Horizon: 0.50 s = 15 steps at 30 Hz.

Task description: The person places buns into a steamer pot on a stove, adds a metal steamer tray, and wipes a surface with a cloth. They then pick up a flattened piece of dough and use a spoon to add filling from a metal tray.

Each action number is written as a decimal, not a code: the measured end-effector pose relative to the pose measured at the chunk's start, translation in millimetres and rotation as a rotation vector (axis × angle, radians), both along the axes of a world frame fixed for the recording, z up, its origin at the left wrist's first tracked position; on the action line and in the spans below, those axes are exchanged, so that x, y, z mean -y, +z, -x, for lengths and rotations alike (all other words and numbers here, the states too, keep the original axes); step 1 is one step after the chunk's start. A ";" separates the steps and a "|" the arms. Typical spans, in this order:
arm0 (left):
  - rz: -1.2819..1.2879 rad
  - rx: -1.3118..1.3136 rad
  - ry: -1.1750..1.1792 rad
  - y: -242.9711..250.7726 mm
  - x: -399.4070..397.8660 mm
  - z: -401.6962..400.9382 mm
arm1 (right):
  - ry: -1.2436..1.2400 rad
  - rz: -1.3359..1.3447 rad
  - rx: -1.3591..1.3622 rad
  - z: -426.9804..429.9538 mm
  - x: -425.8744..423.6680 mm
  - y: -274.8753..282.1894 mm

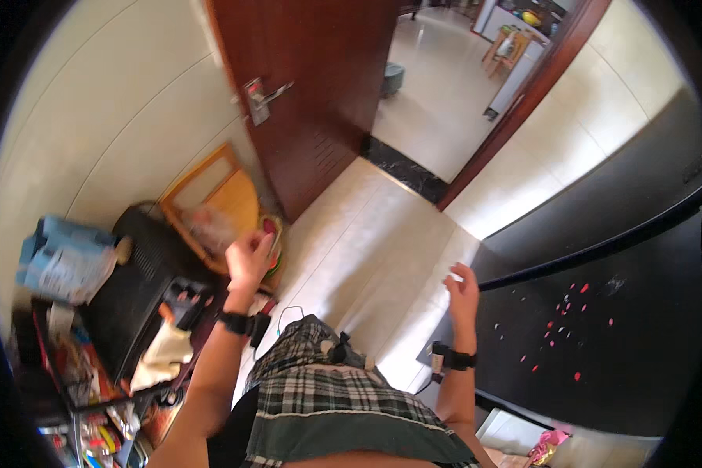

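My left hand [248, 260] is raised with its fingers curled, in front of a wooden chair [243, 196] that has a clear plastic bag [210, 225] on its seat. It is blurred, and I cannot tell if anything is between the fingers. My right hand [463, 295] hangs in the air beside a black refrigerator [532, 345], its fingers loosely bent and apart with nothing seen in them. Both wrists wear black straps with small devices. Ahead, a dark red wooden door [327, 76] with a metal lever handle [263, 99] stands swung inward.
At left, a black boxy appliance [146, 275] bears a blue package [67, 260]; a cluttered rack [88, 403] is under it. A pale cloth [164, 357] hangs there. Small red and white specks dot the refrigerator. Past a black threshold [406, 169] lies another room with a grey bin [393, 77].
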<state>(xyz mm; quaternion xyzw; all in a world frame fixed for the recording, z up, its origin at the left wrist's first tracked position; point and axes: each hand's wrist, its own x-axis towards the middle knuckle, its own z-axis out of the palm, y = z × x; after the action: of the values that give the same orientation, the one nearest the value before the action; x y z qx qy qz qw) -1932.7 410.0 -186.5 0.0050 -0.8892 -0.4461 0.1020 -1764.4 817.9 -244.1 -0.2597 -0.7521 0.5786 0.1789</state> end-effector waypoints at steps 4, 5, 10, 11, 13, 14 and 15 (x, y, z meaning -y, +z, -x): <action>-0.118 0.016 0.051 -43.3 -24.9 76.3 | 0.090 -0.003 0.006 81.5 -32.1 1.3; -0.103 0.031 0.040 -52.7 -33.5 100.0 | 0.093 -0.017 0.022 99.0 -44.2 2.6; -0.071 0.039 -0.109 -74.8 -99.6 224.8 | 0.036 -0.140 0.144 151.8 -126.7 17.9; -0.093 0.049 -0.158 -87.7 -111.3 257.8 | -0.001 -0.037 0.065 156.4 -143.4 26.5; -0.188 0.046 -0.216 -97.3 -154.5 318.3 | -0.136 0.062 0.062 162.1 -180.5 37.2; -0.296 0.051 -0.234 -93.2 -184.1 344.3 | -0.195 0.047 0.071 165.8 -199.8 39.1; -0.394 0.057 -0.256 -85.4 -212.4 368.3 | -0.255 0.051 0.036 169.3 -212.4 40.5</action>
<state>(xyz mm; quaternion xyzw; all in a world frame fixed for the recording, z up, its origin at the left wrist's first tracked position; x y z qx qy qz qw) -2301.1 622.4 -271.9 -0.0753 -0.7808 -0.6200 0.0168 -1933.8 1030.3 -203.6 -0.3679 -0.7012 0.5653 0.2310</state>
